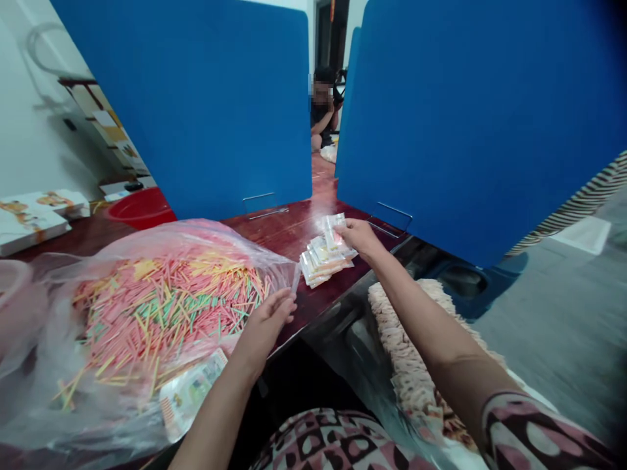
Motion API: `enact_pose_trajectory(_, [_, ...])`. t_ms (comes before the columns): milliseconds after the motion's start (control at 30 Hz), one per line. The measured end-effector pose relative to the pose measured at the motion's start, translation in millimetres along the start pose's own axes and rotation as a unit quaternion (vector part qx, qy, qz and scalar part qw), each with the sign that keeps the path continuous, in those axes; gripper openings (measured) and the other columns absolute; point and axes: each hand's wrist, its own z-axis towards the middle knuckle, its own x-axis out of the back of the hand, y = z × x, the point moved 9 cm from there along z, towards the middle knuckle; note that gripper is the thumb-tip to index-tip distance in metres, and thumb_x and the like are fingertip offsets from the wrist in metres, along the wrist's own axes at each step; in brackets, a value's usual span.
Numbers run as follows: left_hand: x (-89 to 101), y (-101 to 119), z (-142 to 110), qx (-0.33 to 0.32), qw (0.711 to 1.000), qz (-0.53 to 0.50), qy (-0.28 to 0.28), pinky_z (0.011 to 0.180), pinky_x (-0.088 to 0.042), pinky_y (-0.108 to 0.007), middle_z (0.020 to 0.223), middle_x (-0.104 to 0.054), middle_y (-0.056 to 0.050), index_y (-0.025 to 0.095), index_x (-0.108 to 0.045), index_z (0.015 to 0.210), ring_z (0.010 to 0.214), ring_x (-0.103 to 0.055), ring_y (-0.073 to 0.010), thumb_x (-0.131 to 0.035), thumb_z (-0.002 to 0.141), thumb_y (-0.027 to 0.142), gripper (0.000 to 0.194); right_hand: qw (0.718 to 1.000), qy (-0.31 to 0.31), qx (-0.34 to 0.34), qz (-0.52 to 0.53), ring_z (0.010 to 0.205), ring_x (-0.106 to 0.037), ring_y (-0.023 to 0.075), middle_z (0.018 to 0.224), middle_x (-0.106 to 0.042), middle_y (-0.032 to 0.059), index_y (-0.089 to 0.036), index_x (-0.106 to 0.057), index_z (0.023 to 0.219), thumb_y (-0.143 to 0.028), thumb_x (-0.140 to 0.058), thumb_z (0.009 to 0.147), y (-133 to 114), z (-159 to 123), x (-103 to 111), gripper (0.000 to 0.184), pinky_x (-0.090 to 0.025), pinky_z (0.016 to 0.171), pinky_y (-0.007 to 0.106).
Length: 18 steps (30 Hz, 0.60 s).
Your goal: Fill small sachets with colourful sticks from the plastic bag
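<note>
**Item 1:** loose pink, yellow and green sticks (161, 320), a large uncounted mass in a clear plastic bag (63, 418), at 10 o'clock on a dark red wooden table (289, 225).

**Item 2:** a small stack of clear packets (323, 261), at 12 o'clock on the table, contents too small to identify.

**Item 3:** a flat printed packet (193, 391), at 9 o'clock against the bag's near side.

**Item 4:** a long heap of pale packets (416, 352), at 2 o'clock below the table edge.

**Hands:** the right hand (360, 236) is closed on the top of the stack, pinching its upper packets. The left hand (264, 329) is half curled at the bag's mouth; whether it grips the film cannot be told.

**Progress, as judged:** the packets look like finished work, with most of the loose sticks left over.

**Surroundings:** blue partitions (181, 98) stand at 11 and 1 o'clock, and a co-worker (321, 117) sits at 12 o'clock beyond them.
</note>
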Motion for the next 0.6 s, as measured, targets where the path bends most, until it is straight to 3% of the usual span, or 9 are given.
enact_pose_trajectory(167, [-54.9, 1, 65, -0.014, 0.999, 0.034, 0.015, 0.113, -0.049, -0.043, 0.141, -0.068, -0.014, 0.021, -0.071, 0.124, 0.132, -0.064, -0.0303, -0.077, 0.085, 0.044, 0.046, 0.992, -0.05, 0.001, -0.115, 0.093, -0.067, 0.0207, 0.099, -0.078, 0.0099, -0.012, -0.08, 0.103, -0.03, -0.065, 0.089, 13, 10, -28, 0.027, -0.045, 0.079, 0.025])
enact_pose_trajectory(333, [-73.3, 17, 119, -0.093, 0.974, 0.176, 0.111, 0.127, -0.033, -0.041, 0.163, -0.045, -0.018, 0.014, -0.048, 0.151, 0.154, -0.041, -0.0288, -0.067, 0.091, 0.034, 0.066, 0.981, -0.065, 0.024, -0.183, 0.114, -0.068, 0.026, 0.124, -0.075, 0.0164, -0.018, -0.076, 0.122, -0.035, -0.059, 0.1, 7, -5, -43, 0.033, -0.045, 0.094, 0.029])
enact_pose_trajectory(467, [-84.3, 16, 150, -0.087, 0.961, 0.221, 0.141, 0.131, -0.022, -0.041, 0.168, -0.031, -0.026, 0.005, -0.034, 0.158, 0.16, -0.028, -0.0321, -0.072, 0.086, 0.034, 0.086, 0.977, -0.065, 0.042, -0.197, 0.116, -0.067, 0.022, 0.126, -0.074, 0.0137, -0.019, -0.075, 0.119, -0.039, -0.046, 0.107, 13, -6, -29, 0.037, -0.044, 0.095, 0.026])
enact_pose_trajectory(600, [-83.6, 2, 168, -0.056, 0.954, 0.251, 0.156, 0.131, -0.021, -0.044, 0.168, -0.027, -0.029, 0.004, -0.024, 0.16, 0.16, -0.026, -0.0355, -0.076, 0.081, 0.036, 0.099, 0.979, -0.037, -0.008, -0.201, 0.121, -0.065, 0.0224, 0.128, -0.073, 0.014, -0.017, -0.074, 0.12, -0.033, -0.034, 0.11, 53, 8, 11, 0.045, -0.043, 0.097, 0.026])
